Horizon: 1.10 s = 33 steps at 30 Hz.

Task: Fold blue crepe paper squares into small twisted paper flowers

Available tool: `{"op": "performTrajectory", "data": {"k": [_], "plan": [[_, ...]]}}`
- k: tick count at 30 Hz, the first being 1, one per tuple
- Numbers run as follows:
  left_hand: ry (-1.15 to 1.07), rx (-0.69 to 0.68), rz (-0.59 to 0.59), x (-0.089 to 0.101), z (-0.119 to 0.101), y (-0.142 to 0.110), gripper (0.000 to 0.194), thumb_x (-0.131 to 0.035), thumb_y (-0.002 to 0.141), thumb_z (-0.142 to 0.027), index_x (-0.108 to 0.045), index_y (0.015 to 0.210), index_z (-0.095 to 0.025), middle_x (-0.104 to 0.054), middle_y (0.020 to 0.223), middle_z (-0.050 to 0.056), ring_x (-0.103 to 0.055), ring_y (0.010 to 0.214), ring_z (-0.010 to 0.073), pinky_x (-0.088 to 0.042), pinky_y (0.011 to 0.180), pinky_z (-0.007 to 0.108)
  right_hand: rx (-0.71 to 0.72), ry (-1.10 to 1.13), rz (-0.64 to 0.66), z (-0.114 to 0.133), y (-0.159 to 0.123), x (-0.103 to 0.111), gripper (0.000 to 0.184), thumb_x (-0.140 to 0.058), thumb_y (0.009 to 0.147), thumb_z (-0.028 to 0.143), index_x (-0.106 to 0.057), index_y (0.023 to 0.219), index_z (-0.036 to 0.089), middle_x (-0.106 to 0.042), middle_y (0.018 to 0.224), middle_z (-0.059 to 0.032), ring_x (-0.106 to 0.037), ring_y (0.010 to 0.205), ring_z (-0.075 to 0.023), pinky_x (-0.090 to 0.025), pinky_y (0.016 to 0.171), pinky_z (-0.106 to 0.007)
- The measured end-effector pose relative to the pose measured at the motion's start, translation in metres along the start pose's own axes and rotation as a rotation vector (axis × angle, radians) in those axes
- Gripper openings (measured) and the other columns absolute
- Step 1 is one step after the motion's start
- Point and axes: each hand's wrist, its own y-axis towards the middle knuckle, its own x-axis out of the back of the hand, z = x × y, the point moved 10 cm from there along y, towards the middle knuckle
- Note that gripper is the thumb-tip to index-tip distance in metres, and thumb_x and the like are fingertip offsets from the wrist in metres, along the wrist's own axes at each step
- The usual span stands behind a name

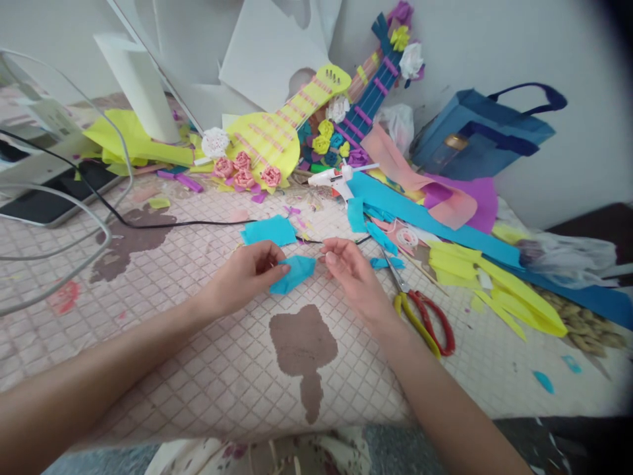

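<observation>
Between the thumb and fingers of my left hand (251, 272) is a small piece of blue crepe paper (293, 274), gathered into a petal-like shape. My right hand (353, 274) is just to the right of it, thumb near the bent fingertips; whether something tiny sits between them I cannot make out. Behind my left hand lies a flat stack of blue paper pieces (270, 231). Scissors (418, 303) with one red and one yellow handle rest beside my right wrist. Further blue scraps (382, 237) lie beyond my right hand.
A white glue gun (333, 179) lies behind the hands, its black cord (198, 224) crossing leftward. A yellow paper guitar (277, 135) with pink roses and a blue one (368, 109) lean at the back. Yellow strips (514, 290), a blue bag (479, 132) and a tablet (54, 191) flank them.
</observation>
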Motion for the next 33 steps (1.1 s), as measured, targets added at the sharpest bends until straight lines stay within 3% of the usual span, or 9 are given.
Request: {"op": "performTrajectory", "data": {"k": [4, 8, 12, 16, 19, 23, 27, 33], "plan": [[-0.370, 0.161, 0.012, -0.010, 0.015, -0.001, 0.024, -0.059, 0.078, -0.040, -0.049, 0.078, -0.018, -0.053, 0.066, -0.003, -0.052, 0.058, 0.0098, -0.045, 0.055, 0.024, -0.169, 0.190, 0.117, -0.014, -0.003, -0.019, 0.037, -0.063, 0.078, 0.042, -0.049, 0.107, 0.023, -0.058, 0.104, -0.0050, -0.058, 0.090, -0.0153, -0.047, 0.070, -0.027], [-0.570, 0.201, 0.027, -0.022, 0.019, -0.004, 0.024, -0.062, 0.078, -0.038, -0.049, 0.081, -0.018, -0.060, 0.079, 0.001, -0.059, 0.073, 0.0132, -0.051, 0.073, 0.031, -0.255, 0.281, 0.165, -0.021, -0.008, -0.029, 0.039, -0.067, 0.076, 0.032, -0.048, 0.109, 0.024, -0.061, 0.088, -0.0005, -0.059, 0.076, -0.0134, -0.045, 0.063, -0.026], [-0.543, 0.186, 0.110, -0.029, 0.016, -0.006, 0.026, -0.067, 0.076, -0.036, -0.053, 0.085, -0.017, -0.063, 0.082, 0.002, -0.061, 0.077, 0.0148, -0.051, 0.073, 0.031, -0.205, 0.242, 0.172, -0.019, -0.008, -0.027, 0.028, -0.062, 0.078, 0.026, -0.050, 0.103, 0.023, -0.058, 0.076, 0.0027, -0.056, 0.065, -0.0107, -0.043, 0.058, -0.024], [-0.473, 0.187, 0.146, -0.029, 0.013, -0.006, 0.035, -0.063, 0.078, -0.048, -0.056, 0.094, -0.017, -0.065, 0.089, 0.006, -0.063, 0.081, 0.0185, -0.053, 0.071, 0.034, -0.137, 0.133, 0.301, -0.011, -0.009, -0.035, 0.020, -0.057, 0.079, 0.024, -0.053, 0.098, 0.022, -0.056, 0.078, 0.0023, -0.052, 0.062, -0.0095, -0.042, 0.056, -0.023], [-0.419, 0.221, 0.179, -0.030, 0.013, -0.008, 0.045, -0.052, 0.082, -0.058, -0.060, 0.087, -0.014, -0.064, 0.081, 0.006, -0.062, 0.074, 0.0178, -0.052, 0.067, 0.032, -0.107, 0.060, 0.387, -0.006, -0.012, -0.041, 0.021, -0.056, 0.079, 0.022, -0.053, 0.100, 0.022, -0.056, 0.082, 0.0017, -0.052, 0.066, -0.0099, -0.044, 0.059, -0.024], [-0.301, 0.200, 0.235, -0.033, 0.012, -0.008, 0.034, -0.064, 0.077, -0.049, -0.059, 0.076, -0.015, -0.058, 0.064, -0.001, -0.055, 0.057, 0.0113, -0.045, 0.052, 0.023, -0.055, -0.003, 0.421, 0.000, -0.014, -0.042, 0.023, -0.055, 0.083, 0.024, -0.052, 0.106, 0.023, -0.053, 0.080, 0.0024, -0.050, 0.066, -0.0099, -0.043, 0.059, -0.024], [-0.350, 0.219, 0.201, -0.031, 0.016, -0.007, 0.027, -0.066, 0.076, -0.040, -0.058, 0.075, -0.015, -0.058, 0.064, -0.002, -0.056, 0.057, 0.0094, -0.046, 0.055, 0.022, -0.041, 0.045, 0.386, 0.002, -0.014, -0.039, 0.027, -0.054, 0.086, 0.029, -0.049, 0.111, 0.023, -0.055, 0.080, 0.0019, -0.052, 0.066, -0.0100, -0.043, 0.059, -0.024], [-0.513, 0.288, 0.095, -0.023, 0.027, -0.006, 0.024, -0.068, 0.074, -0.036, -0.057, 0.078, -0.015, -0.063, 0.073, -0.001, -0.063, 0.067, 0.0123, -0.054, 0.073, 0.031, -0.111, 0.039, 0.305, -0.004, -0.010, -0.029, 0.023, -0.059, 0.081, 0.025, -0.050, 0.102, 0.023, -0.055, 0.073, 0.0039, -0.053, 0.061, -0.0098, -0.043, 0.054, -0.024]]}}
